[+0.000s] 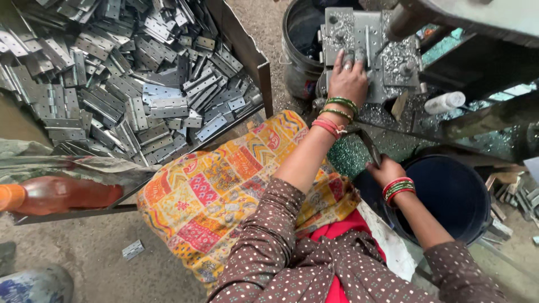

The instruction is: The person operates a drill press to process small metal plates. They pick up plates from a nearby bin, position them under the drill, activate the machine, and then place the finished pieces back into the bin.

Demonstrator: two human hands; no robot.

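While the left hand [349, 78] presses fingers-down on a small metal piece seated on the press die [368, 47], the right hand [387, 171] is closed around a dark lever [370, 147].

Judged step: positioning before the stroke; next, those fingers need to clear the die. Room is tight: a black bucket [449, 196] sits right of the lever hand, a hinge-filled crate [247, 53] left of the pressing hand.

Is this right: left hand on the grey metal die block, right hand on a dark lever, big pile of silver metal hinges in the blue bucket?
Not quite. The head view shows the silver metal hinges piled in an open metal tray, not the blue bucket. The rest holds: left hand on the grey metal die block, right hand on the dark lever.
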